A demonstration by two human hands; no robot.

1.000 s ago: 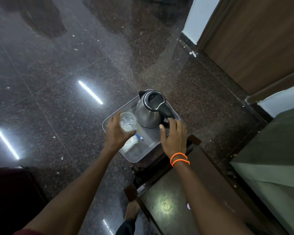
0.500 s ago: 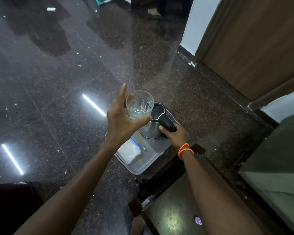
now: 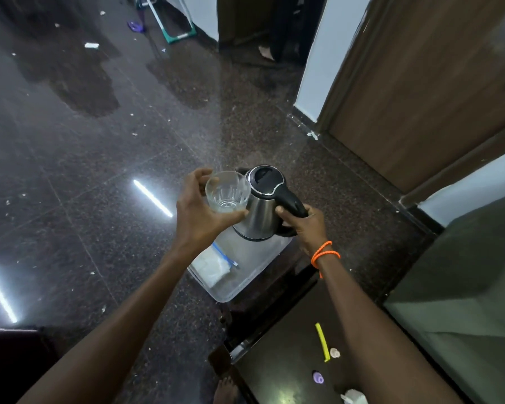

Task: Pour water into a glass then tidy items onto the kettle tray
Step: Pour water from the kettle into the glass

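My left hand (image 3: 197,212) holds a clear ribbed glass (image 3: 227,191) up in the air, its mouth towards me, right beside the kettle. My right hand (image 3: 305,225) grips the black handle of the steel kettle (image 3: 261,212), which is lifted slightly above the tray with its lid shut. The clear plastic tray (image 3: 247,282) sits below on the corner of a dark table. A small zip bag with white contents (image 3: 213,266) lies in the tray.
The dark table (image 3: 289,339) carries a yellow strip (image 3: 322,341), a purple cap (image 3: 318,377) and a bit of white paper (image 3: 353,397). A wooden door (image 3: 420,83) stands at the right, a bed edge (image 3: 464,287) at lower right. Polished dark floor with scattered litter lies to the left.
My left hand lifted the glass out of the tray and holds it beside the kettle. My right hand closed on the kettle handle and raised the kettle off the tray.
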